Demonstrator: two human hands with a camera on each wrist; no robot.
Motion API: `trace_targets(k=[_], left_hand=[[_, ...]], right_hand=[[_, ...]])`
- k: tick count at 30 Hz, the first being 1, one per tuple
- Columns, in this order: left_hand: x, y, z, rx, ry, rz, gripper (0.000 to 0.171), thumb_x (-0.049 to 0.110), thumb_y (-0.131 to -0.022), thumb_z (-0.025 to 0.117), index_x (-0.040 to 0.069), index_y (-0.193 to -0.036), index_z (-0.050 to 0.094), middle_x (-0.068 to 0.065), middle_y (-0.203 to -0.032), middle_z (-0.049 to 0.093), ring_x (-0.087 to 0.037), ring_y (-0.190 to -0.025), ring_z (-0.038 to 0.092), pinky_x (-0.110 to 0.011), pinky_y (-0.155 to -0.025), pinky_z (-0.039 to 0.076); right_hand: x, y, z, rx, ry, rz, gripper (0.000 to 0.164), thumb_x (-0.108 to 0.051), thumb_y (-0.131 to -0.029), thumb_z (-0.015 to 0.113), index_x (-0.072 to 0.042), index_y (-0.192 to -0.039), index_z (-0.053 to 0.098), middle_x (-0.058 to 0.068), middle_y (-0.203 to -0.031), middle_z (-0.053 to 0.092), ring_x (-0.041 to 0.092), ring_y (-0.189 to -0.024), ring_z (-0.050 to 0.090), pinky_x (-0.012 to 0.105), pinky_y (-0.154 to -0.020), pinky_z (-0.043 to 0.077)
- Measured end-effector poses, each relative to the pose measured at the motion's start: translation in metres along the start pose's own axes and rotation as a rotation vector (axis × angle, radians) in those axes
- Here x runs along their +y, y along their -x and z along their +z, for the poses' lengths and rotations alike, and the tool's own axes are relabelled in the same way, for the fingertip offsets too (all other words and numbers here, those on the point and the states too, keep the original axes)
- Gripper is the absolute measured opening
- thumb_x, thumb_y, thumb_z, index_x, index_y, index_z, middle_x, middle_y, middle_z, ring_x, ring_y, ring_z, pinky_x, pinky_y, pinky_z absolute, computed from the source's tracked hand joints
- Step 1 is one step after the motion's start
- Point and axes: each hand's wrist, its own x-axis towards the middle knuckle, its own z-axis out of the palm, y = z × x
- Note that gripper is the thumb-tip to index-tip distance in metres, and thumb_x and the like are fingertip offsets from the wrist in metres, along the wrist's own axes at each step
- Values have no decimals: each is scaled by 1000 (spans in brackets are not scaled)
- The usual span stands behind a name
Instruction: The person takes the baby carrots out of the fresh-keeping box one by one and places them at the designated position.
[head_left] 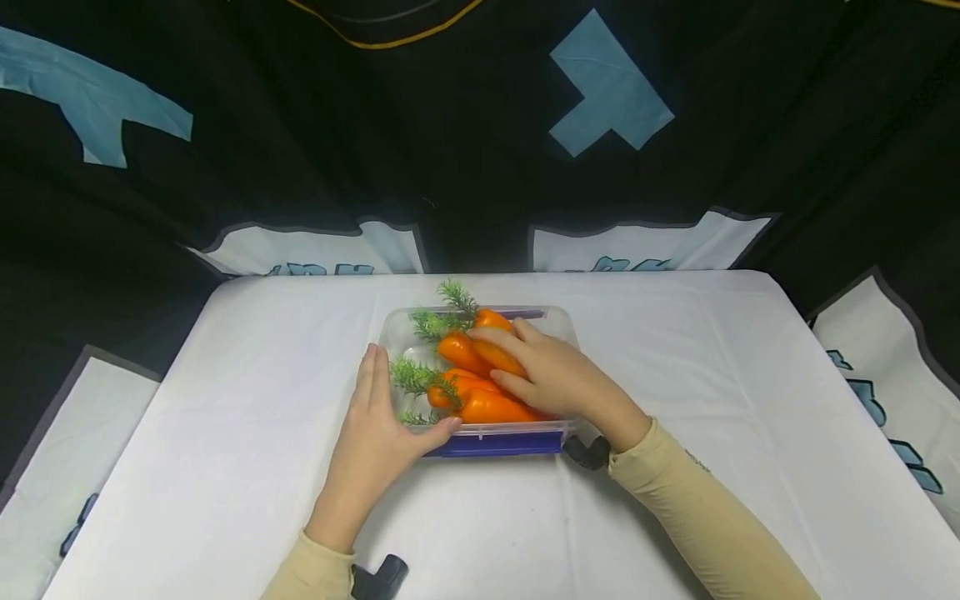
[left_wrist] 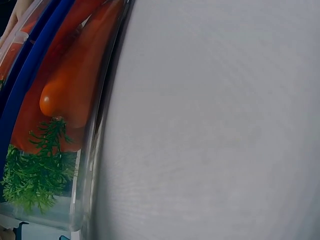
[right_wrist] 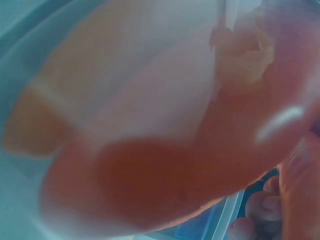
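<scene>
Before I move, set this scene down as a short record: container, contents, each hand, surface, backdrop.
container: clear plastic box with a blue strip along its near side
contents: orange carrots with green tops
left hand: fingers straight at the box's left side, thumb at its near rim
right hand: grips the uppermost carrot; whether it is lifted is unclear
surface: white cloth
backdrop: dark curtain
</scene>
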Motion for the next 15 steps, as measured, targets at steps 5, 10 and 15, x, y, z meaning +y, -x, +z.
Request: trace_targets(k=[5, 10, 15], left_hand=[[0, 1, 0, -11, 4, -9, 136, 84, -68, 65, -2, -158, 9, -20, -166, 11, -44, -148, 27, -58, -114, 36], [0, 1, 0, -13, 9, -15, 137, 84, -67, 65, -2, -158, 8, -20, -166, 10, -43, -148, 27, -58, -115, 35], [1, 0, -1, -18, 15, -16, 137, 83, -68, 67, -2, -158, 8, -21, -166, 10, -43, -149, 25, -57, -117, 34]], right_hand=[[-1, 1, -3, 39, 27, -20, 53, -39, -99, 55, -45, -149, 37, 1, -109, 51, 15, -76, 54, 31, -71, 54], [-5, 6, -14, 108, -8, 30, 55, -36, -97, 57, -39, -149, 39, -1, -114, 55, 18, -86, 56, 37, -71, 56], [-3, 14, -27, 232, -122, 82, 60, -29, -89, 61, -34, -145, 40, -2, -102, 52, 15, -72, 50, 29, -55, 47]])
